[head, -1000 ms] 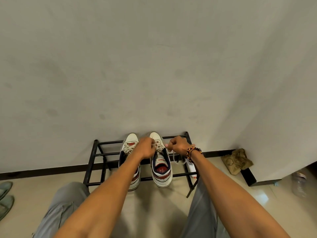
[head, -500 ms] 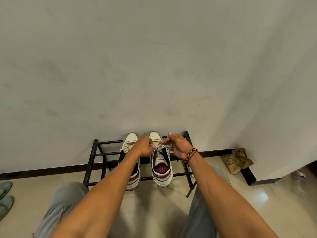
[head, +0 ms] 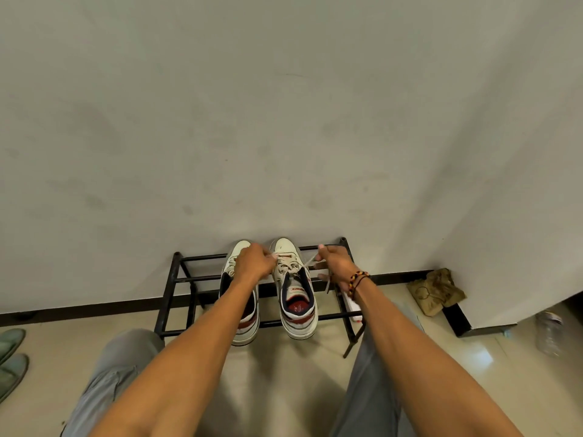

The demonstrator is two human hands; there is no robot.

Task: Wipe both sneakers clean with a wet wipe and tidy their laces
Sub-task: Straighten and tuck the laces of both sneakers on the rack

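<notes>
From the head camera, looking down, two white sneakers with red and navy trim sit side by side on a low black metal rack (head: pixel 176 280) pushed against a pale wall (head: pixel 284 121), toes toward the wall. The person crouches before it, grey trouser knees showing low in the picture, both arms stretched out.

The left hand (head: pixel 254 263) hangs over the gap between the shoes, covering part of the left sneaker (head: pixel 244 323). Its fingers are curled tight, pinching the lace end at the toe end of the right sneaker (head: pixel 296 298).

The right hand (head: pixel 336 263), with a beaded bracelet (head: pixel 356 280) on its wrist, is just to the right of that same shoe. Its fingers are curled round the other lace (head: pixel 310 259), which runs taut from the shoe's eyelets up to the fingers; a loose end hangs below the palm. The tongue of the right sneaker stands open.

Something white lies on the rack under the right wrist; I cannot tell what it is. On the floor to the right a crumpled brownish cloth (head: pixel 437 291) sits in the corner, with a clear plastic bottle (head: pixel 550 334) further right. At the far left edge are two greenish slippers (head: pixel 11 357).
</notes>
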